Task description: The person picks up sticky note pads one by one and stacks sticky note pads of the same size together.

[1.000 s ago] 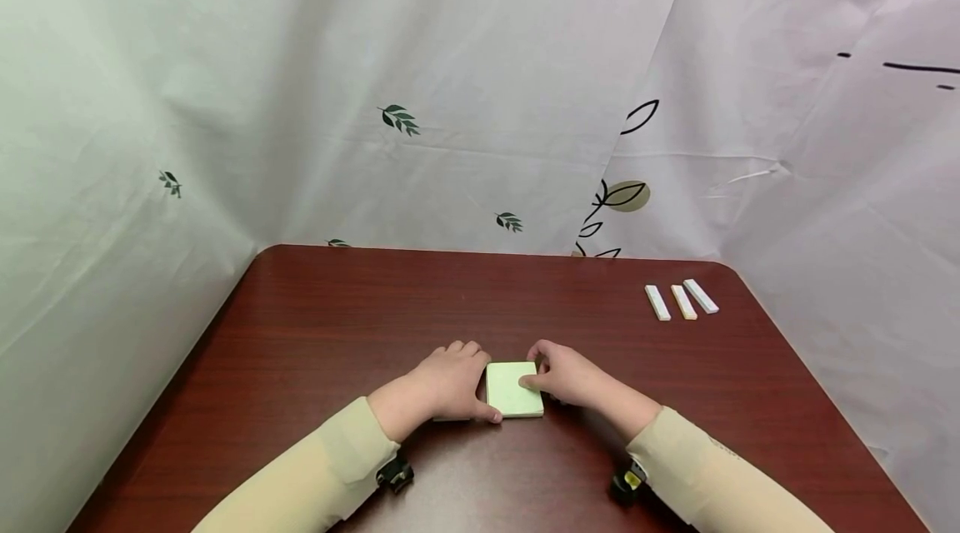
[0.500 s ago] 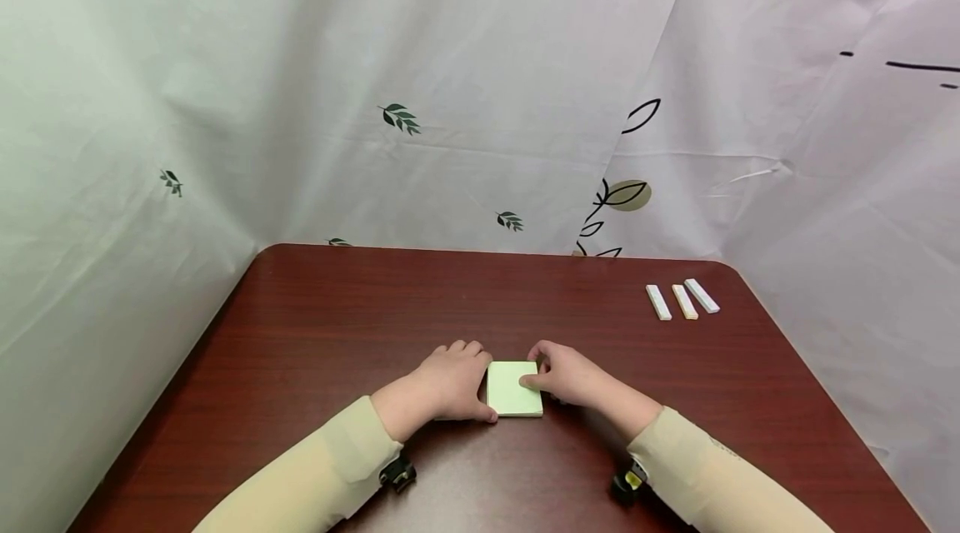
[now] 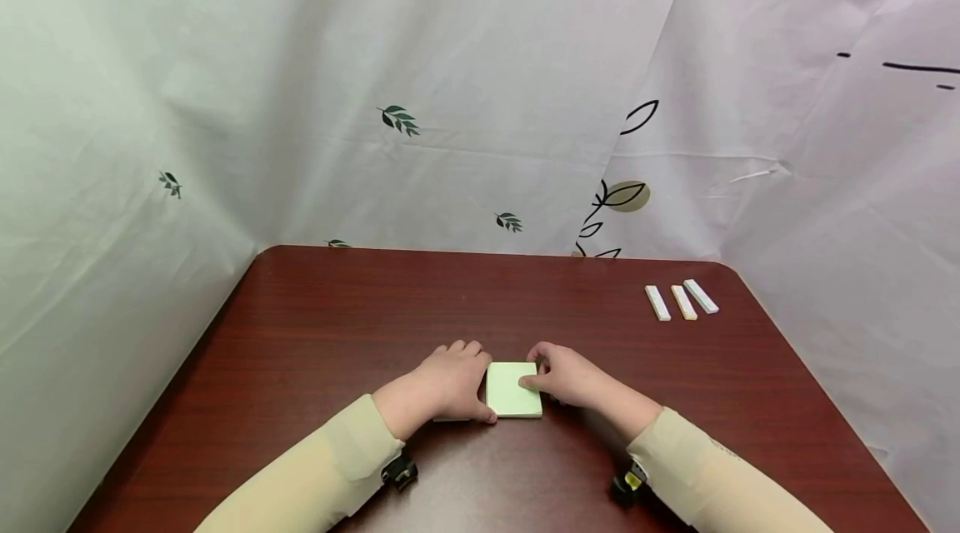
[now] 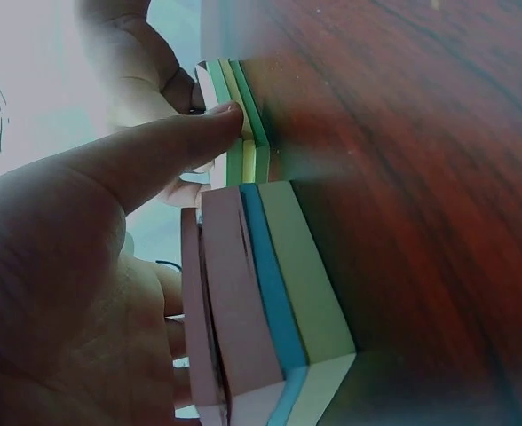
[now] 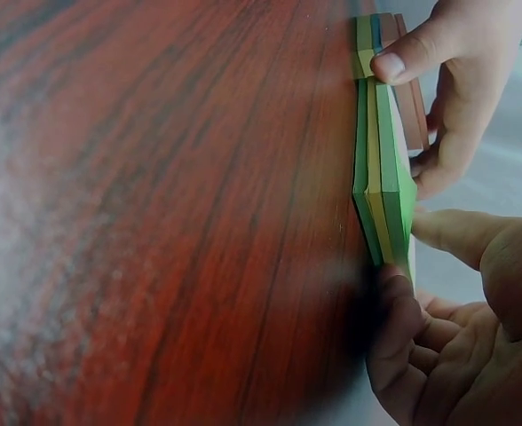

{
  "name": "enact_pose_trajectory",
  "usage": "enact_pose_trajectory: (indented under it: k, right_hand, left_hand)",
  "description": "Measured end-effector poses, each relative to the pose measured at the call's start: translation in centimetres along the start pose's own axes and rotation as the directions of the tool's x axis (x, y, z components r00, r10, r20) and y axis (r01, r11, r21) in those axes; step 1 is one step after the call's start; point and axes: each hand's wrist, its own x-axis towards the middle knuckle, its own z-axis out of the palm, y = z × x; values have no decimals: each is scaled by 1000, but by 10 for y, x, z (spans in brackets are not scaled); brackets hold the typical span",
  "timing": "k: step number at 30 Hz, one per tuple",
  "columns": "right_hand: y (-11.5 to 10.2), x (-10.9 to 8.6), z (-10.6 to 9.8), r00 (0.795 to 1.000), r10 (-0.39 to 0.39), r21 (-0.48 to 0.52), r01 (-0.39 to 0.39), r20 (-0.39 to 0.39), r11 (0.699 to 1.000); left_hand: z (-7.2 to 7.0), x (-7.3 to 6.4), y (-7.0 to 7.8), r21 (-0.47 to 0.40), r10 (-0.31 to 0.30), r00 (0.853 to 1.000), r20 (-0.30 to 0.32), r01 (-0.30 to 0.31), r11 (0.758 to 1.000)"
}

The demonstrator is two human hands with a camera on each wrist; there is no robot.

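Two stacks of square sticky notes lie side by side on the table. The light green-topped stack [image 3: 510, 398], with green and yellow layers below, shows between the hands in the head view. My right hand [image 3: 573, 376] pinches its right side, thumb on the top and curled fingers at the edge. My left hand [image 3: 453, 383] rests over the other stack [image 4: 243, 284], made of pink, blue and pale yellow layers and mostly hidden from above. The left thumb [image 4: 199, 133] stretches straight to the green stack's near left corner, with the fingers pointing forward.
On the dark red wooden table [image 3: 360, 300], three slim whitish bars stand apart from the hands at the far right, the leftmost bar [image 3: 657, 302] a little separate. A pale printed curtain [image 3: 450, 175] closes off the back and sides.
The left thumb has drawn slightly left along the green stack's near corner over the last second. Otherwise both hands and the stacks hold nearly the same place.
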Motion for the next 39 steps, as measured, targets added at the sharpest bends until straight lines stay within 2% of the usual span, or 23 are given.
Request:
enact_pose_trajectory:
  k: [5,8,11,15,18,21,24,27,33,39]
  right_hand:
    - [-2,-3,-2,999,-17,-49,16,-29,999]
    - [-3,-6,-7,998,-35,-80,31,-48,996]
    - [-2,-11,-13,995,-69,-104,61,-74,993]
    - [2,-19,-21,981,-155,-190,131,-117,973]
    - [7,-29,-27,957,-259,-326,204,-133,923]
    - [14,-40,-32,919,-364,-479,252,-154,841]
    - [19,-51,-36,887,-421,-586,243,-188,773]
    - [23,-57,-38,873,-440,-640,219,-208,737]
    - [26,-62,-38,860,-454,-665,200,-234,720]
    - [34,-55,-40,851,-446,-638,185,-277,748]
  left_hand:
    - [-4,-2,-3,-31,-13,1000,13,14,999]
    - [-8,-5,-6,-57,-22,1000,-10,21,998]
    - [-13,-9,-10,-69,-17,996,-90,11,998]
    - [-19,-21,-17,-68,-26,977,-212,12,998]
    - [-19,-35,-24,-60,-34,963,-266,19,998]
    - [-17,-50,-30,-48,-15,955,-296,1,999]
    - [-15,-65,-36,-25,5,949,-314,-14,1000]
    - [-10,-77,-42,-10,5,941,-340,-9,1000]
    - [-2,-88,-47,-11,-15,928,-372,11,1000]
    - [1,-92,-47,5,-15,920,-393,19,1000]
